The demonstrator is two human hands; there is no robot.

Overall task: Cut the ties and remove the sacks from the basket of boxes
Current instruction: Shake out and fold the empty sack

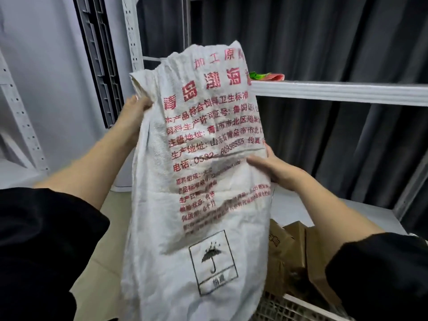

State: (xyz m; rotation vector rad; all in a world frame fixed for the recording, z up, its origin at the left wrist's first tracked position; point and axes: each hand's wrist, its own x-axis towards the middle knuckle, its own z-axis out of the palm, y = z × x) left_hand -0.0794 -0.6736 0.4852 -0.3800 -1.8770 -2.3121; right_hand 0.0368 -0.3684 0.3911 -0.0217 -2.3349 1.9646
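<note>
- Basically, sack (196,181) is held up in mid-frame, clear of the basket (298,308) at near right; its lower end hangs just left of the rim.
- Left hand (135,112) pinches the sack's upper left edge, fingers closed on bunched fabric; likely takes the weight.
- Right hand (275,169) clamps the right edge lower down, thumb in front, fingers behind; probably steadies it and keeps it off the boxes (298,246).
- Sack looks limp and flat, so light and floppy.
- No ties or cutter visible.
- Around: shelf (347,91) far right with a red-green item (268,76) on it, upright post (132,31) far left, dark curtain (324,42) behind.
- Shelf edge sits just behind the sack top; swinging right could snag it. Left floor looks freer.
</note>
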